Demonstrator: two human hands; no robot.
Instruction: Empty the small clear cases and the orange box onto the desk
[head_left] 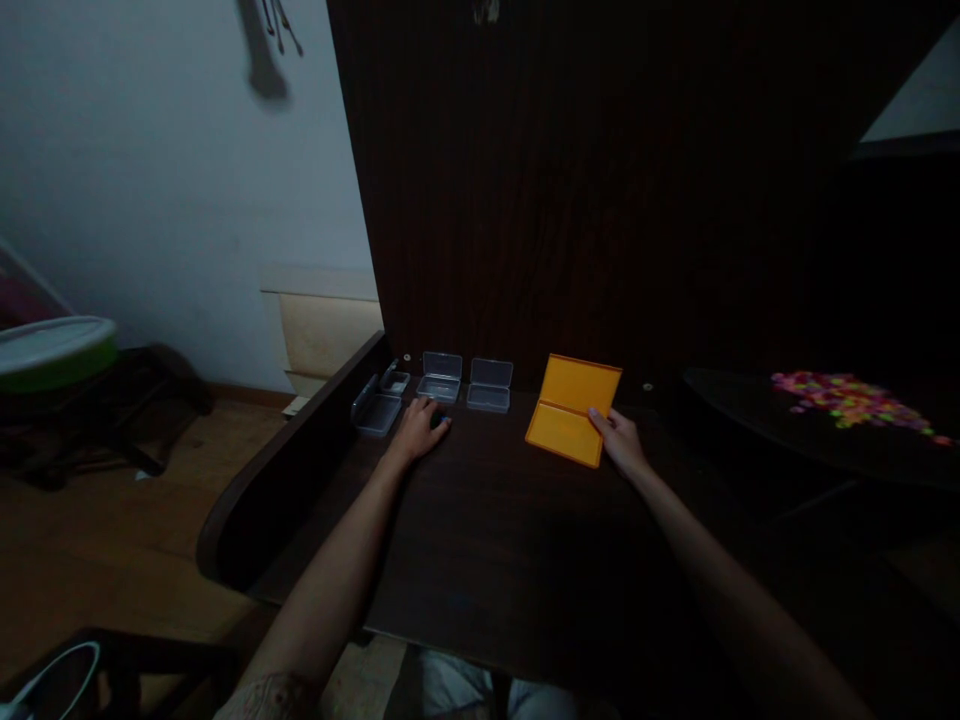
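Observation:
My right hand (621,446) grips the right edge of an orange plastic case (564,430), its thumb on the inside. The case is unfolded, its lid raised at the back, and its inside looks bare. On the dark tabletop, my left hand (420,430) rests with the thumb apart from the fingers; a small dark and blue spot by the thumb is too dim to make out. Around that hand are clear plastic boxes with raised lids: one box (379,414) to its left, a small box (395,381) behind that, another box (439,388) behind the hand, and one box (489,397) to its right.
A dark wooden panel (525,200) rises behind the tabletop (465,540), and a raised side board (292,450) borders it on the left. Many small colourful pieces (855,400) lie on a dark surface at the right. A green-rimmed tub (60,365) stands far left.

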